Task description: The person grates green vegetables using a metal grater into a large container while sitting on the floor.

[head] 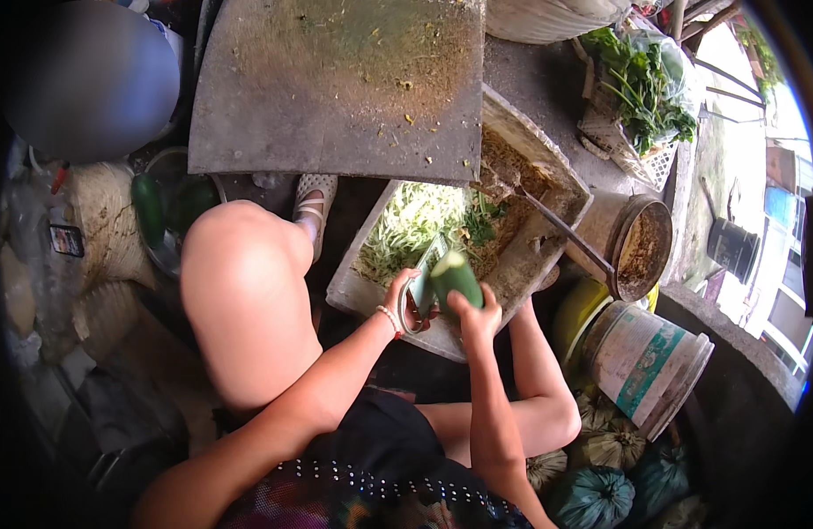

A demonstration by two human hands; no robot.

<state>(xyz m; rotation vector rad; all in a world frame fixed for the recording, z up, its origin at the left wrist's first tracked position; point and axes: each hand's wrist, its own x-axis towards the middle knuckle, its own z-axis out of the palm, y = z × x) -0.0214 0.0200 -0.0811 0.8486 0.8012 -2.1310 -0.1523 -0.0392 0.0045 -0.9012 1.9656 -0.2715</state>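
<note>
In my left hand [402,297] is the looped handle of a flat grater [427,272], tilted over the near edge of a wooden trough [353,281]. My right hand [476,312] grips a thick green gourd-like vegetable [460,284]. Its cut pale end points up and away from me, close beside the grater's face. Pale green shreds [416,215] are heaped in the trough under the grater. Dark leafy greens [482,218] and brown crumbly meal [509,155] lie to the right of the shreds.
A wooden board [340,92] covers part of the trough. A long-handled metal tool [565,228] leans across its right side. Buckets [644,364], tied bags [594,496] and a basket of leafy greens [637,92] stand right. Whole green vegetables [148,208] sit in a basin at left, near a phone [66,240].
</note>
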